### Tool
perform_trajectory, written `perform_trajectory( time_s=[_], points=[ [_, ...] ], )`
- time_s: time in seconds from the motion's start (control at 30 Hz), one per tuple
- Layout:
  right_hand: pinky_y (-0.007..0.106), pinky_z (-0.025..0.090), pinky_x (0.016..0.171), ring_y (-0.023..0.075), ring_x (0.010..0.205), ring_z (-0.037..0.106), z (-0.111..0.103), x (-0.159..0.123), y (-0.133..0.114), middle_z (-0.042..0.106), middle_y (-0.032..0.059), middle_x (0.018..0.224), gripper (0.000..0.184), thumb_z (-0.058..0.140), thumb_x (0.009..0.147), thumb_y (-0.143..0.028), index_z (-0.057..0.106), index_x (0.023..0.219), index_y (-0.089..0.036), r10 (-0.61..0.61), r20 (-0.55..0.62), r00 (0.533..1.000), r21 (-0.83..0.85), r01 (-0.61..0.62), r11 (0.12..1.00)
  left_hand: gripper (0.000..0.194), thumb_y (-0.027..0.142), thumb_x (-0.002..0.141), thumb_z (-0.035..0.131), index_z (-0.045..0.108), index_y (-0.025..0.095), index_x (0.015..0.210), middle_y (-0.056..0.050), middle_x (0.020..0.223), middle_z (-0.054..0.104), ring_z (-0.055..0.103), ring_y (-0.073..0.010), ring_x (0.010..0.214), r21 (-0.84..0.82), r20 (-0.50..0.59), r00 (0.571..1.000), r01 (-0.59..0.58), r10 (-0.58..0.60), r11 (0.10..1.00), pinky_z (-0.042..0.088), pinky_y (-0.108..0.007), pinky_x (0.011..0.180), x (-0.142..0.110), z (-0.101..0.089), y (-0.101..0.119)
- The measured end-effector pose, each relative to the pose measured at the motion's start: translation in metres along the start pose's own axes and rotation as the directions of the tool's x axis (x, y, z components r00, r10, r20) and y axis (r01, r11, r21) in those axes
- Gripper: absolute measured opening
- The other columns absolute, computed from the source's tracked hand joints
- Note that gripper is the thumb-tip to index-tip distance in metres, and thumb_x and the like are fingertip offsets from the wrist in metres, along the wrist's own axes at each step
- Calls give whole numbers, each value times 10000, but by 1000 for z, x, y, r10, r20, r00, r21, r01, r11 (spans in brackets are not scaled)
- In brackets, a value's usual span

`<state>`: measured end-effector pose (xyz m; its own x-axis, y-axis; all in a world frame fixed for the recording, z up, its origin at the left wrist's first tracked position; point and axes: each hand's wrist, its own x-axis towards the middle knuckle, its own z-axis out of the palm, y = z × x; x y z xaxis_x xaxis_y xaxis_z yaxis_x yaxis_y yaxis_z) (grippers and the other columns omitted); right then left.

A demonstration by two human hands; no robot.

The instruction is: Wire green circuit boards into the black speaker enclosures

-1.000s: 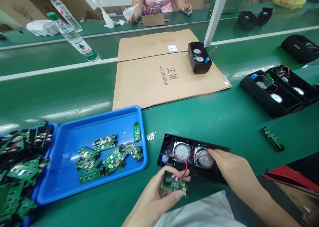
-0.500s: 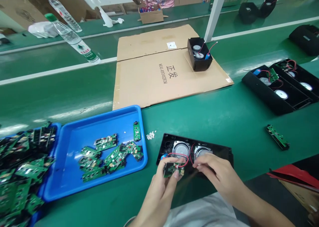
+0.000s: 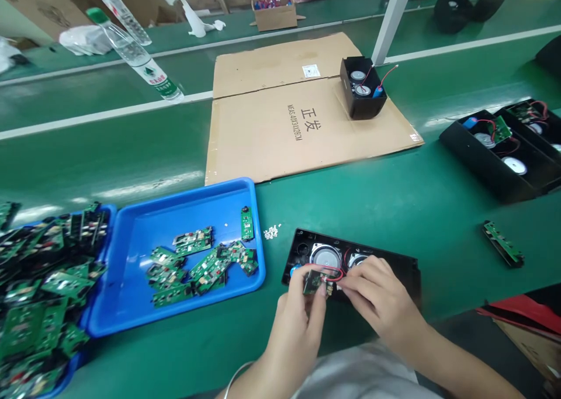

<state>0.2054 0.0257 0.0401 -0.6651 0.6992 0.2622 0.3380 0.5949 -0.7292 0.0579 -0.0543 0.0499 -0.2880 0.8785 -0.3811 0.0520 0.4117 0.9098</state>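
My left hand (image 3: 294,314) pinches a small green circuit board (image 3: 316,283) between thumb and fingers. A loop of red wire (image 3: 336,275) rises from the board. My right hand (image 3: 381,299) has its fingertips pressed together at the board's right edge, on what looks like a thin wire end with a small white plug; the fingers partly hide it. Beneath both hands lies a black speaker housing (image 3: 398,264) with two round speakers, the left speaker (image 3: 326,257) in plain sight and the other half covered. A blue cylinder (image 3: 295,269) shows beside my left fingers.
Left stand a blue tray (image 3: 144,212) with several boards and another heaped with boards. Small white bits (image 3: 272,231) lie beside it. Flattened cardboard (image 3: 263,136) carries an open speaker box (image 3: 363,104). More housings (image 3: 486,159) and a single board (image 3: 502,244) are right.
My right fingertips have come in from over the right speaker to the edge of the board. The board is tilted a little differently. The whole view has shifted slightly.
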Motion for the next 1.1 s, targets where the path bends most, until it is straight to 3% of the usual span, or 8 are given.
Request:
perform_trajectory(
  time_s=[0.17,0.3,0.4,0.63,0.73,0.87,1.1],
  points=[
    [318,367,704,124,687,495,5,1,-2,622,9,748,114,522,891,-96,604,843,-159,-121,-77,990,-151,109,982,195,276,887,465,510,221,1069,-43,940,721,696,-165,793,71,-8,1000,-20,20,997,552,-241,707,4,3,7],
    [332,351,700,129,663,482,5,0,-7,634,19,734,147,496,891,-74,612,851,-154,-186,-27,982,-309,169,936,244,247,881,466,530,226,1115,-30,965,723,700,-175,839,146,12,999,-38,36,989,553,-243,735,5,7,6],
    [345,340,708,145,684,499,6,-1,-9,639,33,739,202,459,898,-57,620,823,-154,-155,4,988,-393,144,908,278,236,889,446,549,221,1148,-48,1053,706,687,-198,907,252,-3,996,-87,91,964,544,-288,802,5,10,2],
    [313,366,699,132,661,499,-1,3,-4,620,2,720,141,479,924,-125,584,842,-169,-81,-19,997,-147,78,986,277,193,909,407,574,201,1129,-65,1084,691,663,-183,965,229,100,977,-205,187,952,528,-268,832,5,3,2],
    [308,385,681,140,659,506,-3,4,-1,602,11,717,105,473,938,-190,569,927,-148,-52,1,999,-180,52,982,278,186,906,425,568,200,1144,-67,1113,682,661,-169,966,224,131,968,-238,213,945,515,-252,848,4,0,1],
    [327,392,692,148,665,514,-3,3,1,625,34,762,157,444,950,-185,544,1048,-116,-156,8,988,-280,152,948,276,176,907,432,567,216,1144,-48,1082,694,675,-149,896,182,130,965,-249,228,951,520,-224,807,3,0,-3],
    [338,401,685,155,656,528,2,4,-2,635,41,753,142,462,940,-179,558,1030,-128,-166,-13,986,-320,153,935,263,215,902,451,600,208,1118,-62,1049,700,678,-186,895,97,97,980,-183,174,978,542,-262,787,5,3,-4]
  ],
)
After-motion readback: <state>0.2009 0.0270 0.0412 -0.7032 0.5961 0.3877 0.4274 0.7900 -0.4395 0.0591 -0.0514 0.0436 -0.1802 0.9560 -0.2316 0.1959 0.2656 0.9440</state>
